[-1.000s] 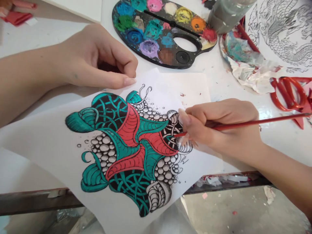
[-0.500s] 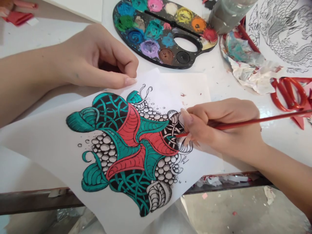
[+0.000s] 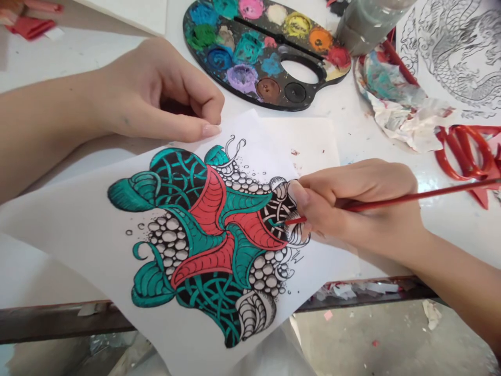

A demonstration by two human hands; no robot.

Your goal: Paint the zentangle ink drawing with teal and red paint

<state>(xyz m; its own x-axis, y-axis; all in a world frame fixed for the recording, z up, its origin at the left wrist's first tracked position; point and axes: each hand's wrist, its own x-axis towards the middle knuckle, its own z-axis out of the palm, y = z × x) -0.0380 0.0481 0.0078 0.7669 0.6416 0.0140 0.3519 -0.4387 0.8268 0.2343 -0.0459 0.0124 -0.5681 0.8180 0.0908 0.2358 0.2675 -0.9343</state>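
A white sheet of paper (image 3: 78, 245) carries a black-lined pattern (image 3: 203, 203), part of it filled in teal and red. My left hand (image 3: 168, 94) pinches the sheet's upper edge between thumb and curled fingers. In my right hand (image 3: 352, 203) is a thin red-handled paintbrush (image 3: 426, 195), gripped near its tip and slanting up to the right. Its teal-coloured tip rests on the black-and-white woven part at the pattern's right side. Bubbles and a few leaf shapes are uncoloured.
Beyond the sheet lies a black paint palette (image 3: 250, 68) with many colours. A jar of murky water (image 3: 368, 26), a crumpled paint-stained tissue (image 3: 395, 94), red-handled scissors (image 3: 465, 151) and a dragon line drawing (image 3: 462, 57) are at right. The table's front edge (image 3: 66, 321) runs below.
The brush tip has shifted slightly right and down within the woven part. My left hand and the sheet have hardly moved.
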